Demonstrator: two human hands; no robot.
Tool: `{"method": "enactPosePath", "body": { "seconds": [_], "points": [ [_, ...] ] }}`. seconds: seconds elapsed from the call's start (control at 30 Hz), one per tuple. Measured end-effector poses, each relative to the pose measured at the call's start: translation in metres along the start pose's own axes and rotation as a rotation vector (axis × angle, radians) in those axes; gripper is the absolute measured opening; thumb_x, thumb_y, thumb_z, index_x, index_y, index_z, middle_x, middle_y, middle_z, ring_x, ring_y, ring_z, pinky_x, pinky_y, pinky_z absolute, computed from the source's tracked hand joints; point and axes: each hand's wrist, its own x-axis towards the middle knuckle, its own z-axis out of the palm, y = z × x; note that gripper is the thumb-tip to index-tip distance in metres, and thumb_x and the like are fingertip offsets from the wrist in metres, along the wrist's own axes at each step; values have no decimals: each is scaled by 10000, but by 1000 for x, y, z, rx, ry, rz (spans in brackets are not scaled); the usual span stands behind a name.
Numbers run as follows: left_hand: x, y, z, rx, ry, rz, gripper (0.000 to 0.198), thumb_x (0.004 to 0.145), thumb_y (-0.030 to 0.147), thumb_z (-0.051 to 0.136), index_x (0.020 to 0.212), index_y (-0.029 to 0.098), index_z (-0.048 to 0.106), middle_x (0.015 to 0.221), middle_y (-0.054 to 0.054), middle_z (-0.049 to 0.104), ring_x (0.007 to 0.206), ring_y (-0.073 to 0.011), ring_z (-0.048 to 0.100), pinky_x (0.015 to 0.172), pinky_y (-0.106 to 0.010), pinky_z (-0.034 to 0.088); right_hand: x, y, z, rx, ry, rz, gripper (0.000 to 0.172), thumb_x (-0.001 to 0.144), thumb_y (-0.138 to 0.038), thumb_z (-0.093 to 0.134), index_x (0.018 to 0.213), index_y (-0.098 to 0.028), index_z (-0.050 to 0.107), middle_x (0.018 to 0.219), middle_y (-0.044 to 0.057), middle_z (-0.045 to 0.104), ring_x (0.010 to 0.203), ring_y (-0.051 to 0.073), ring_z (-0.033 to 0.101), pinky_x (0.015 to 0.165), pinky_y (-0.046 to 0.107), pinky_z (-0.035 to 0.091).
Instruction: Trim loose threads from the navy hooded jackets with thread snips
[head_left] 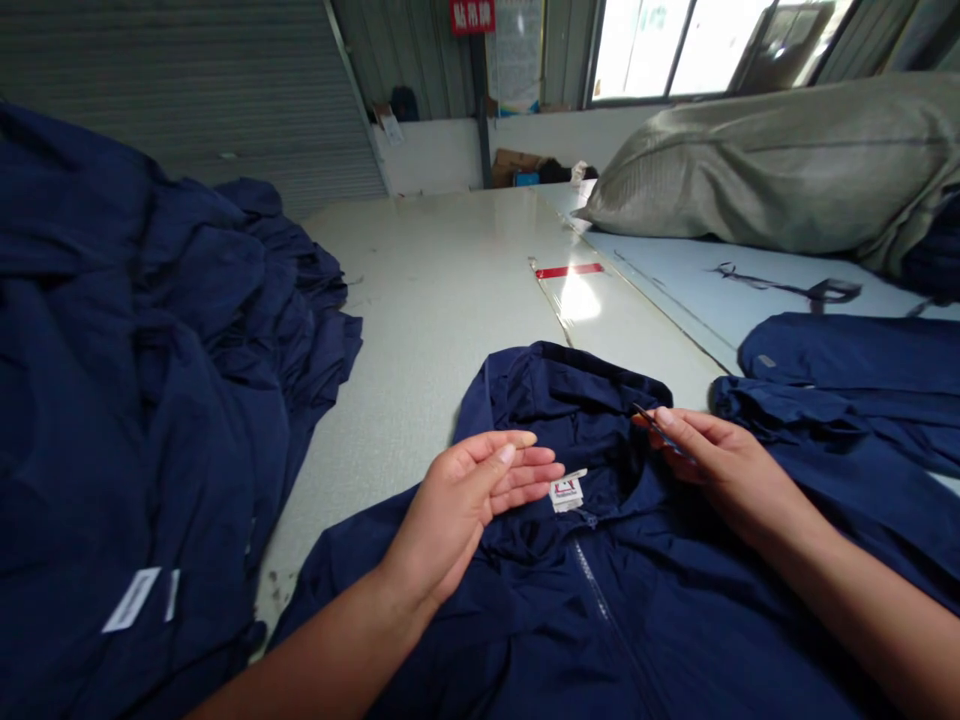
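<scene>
A navy blue hooded jacket (525,620) lies in front of me, its hood (480,390) pointing away and its front zipper (592,580) running toward me. At the neck shows a white label (566,492) with red and dark print. My left hand (480,500) is open over the collar, palm up and fingers stretched out, with the fingertips beside the label. My right hand (709,450) is closed around slim, dark thread snips (651,422) at the right edge of the hood. Their tip points to the upper left; the fingers hide most of the handle.
A tall heap of navy garments (210,330) stands on the left. More navy garments (832,350) lie at right. Behind them a large grey-green sack (787,170) rests on the pale table (427,290). Red tape (568,271) and a dark cord (825,291) lie on the tabletop.
</scene>
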Motion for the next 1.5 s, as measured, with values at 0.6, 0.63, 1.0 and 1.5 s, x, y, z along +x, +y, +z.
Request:
{"method": "enactPosePath", "body": {
  "seconds": [0.6,0.63,1.0,1.5],
  "points": [
    [-9,-10,3,1326,-464,516,196,902,157,585,912,212,774,873,-36,710,853,-188,637,769,-295,478,-5,-20,-9,-490,-204,-272,237,758,-399,742,839,-178,764,828,50,755,758,188,678,727,298,513],
    [-9,-13,3,1380,-493,508,200,901,150,586,914,211,776,864,-37,705,841,-188,632,751,-293,474,-5,-20,-10,-556,-273,-256,201,776,-357,722,848,-177,771,859,56,769,794,198,694,760,303,515],
    [-2,-14,2,1496,-579,325,131,890,173,622,845,224,734,873,0,715,873,-177,640,818,-286,455,-4,-25,-17,-927,-414,-132,125,803,-262,695,829,-161,764,746,17,725,698,155,636,648,232,445],
    [8,-32,1,1494,-307,387,357,860,439,672,1129,205,670,983,-44,660,825,-209,635,774,-344,489,-20,-34,-9,-1175,-430,-314,95,824,-215,666,789,-168,741,797,47,697,681,149,620,621,231,423]
  ]
}}
